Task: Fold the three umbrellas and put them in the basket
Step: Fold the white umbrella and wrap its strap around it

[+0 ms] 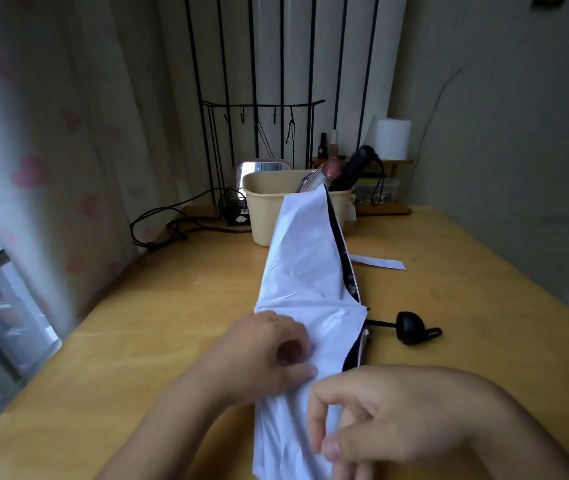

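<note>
A wooden tabletop (158,306) with a smooth, softly glossy honey finish. On it lies a white umbrella (305,271) of thin, creased cloth with a dark lining; its black handle (411,329) looks like matt plastic. Behind stands a beige basket (265,209) of smooth plastic. Thin black metal rods form a rack (262,109). A sheer cloth curtain (33,150) hangs beside.

A home room: heart-print curtain (30,174) by the window, small mirror (262,169) and cosmetics bottles (333,147) on a wooden table (172,306).
</note>
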